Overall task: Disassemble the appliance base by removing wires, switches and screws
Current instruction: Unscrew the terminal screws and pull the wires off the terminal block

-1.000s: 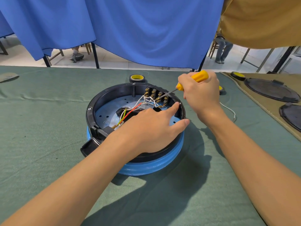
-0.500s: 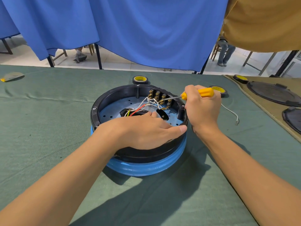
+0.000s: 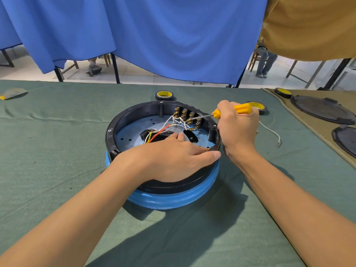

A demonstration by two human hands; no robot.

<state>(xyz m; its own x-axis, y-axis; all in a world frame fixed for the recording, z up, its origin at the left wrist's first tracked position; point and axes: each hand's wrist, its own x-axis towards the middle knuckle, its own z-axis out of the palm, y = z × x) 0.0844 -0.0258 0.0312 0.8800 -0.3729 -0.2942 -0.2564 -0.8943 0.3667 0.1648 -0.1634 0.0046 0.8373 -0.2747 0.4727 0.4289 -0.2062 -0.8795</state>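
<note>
The round appliance base (image 3: 123, 120), black rim over a blue body, lies open side up on the green cloth. Inside, white, red and yellow-green wires (image 3: 163, 128) run to a row of brass-terminal switches (image 3: 185, 114) at the far wall. My left hand (image 3: 173, 157) lies over the near rim, fingers reaching inside and thumb along the rim's outer edge. My right hand (image 3: 237, 130) grips a yellow-handled screwdriver (image 3: 240, 108). Its metal tip points left at the terminals of the right-hand switches.
Tape rolls sit behind the base (image 3: 164, 95) and to its right (image 3: 258, 106), a third (image 3: 283, 92) on the tan cloth. A loose white wire (image 3: 271, 132) lies right of my hand. Black round covers (image 3: 319, 108) lie far right. Blue curtains hang behind the table.
My right hand dropped lower and the screwdriver leveled out toward the terminals. My left hand slid from the middle of the base to the near rim. The camera view shifted slightly.
</note>
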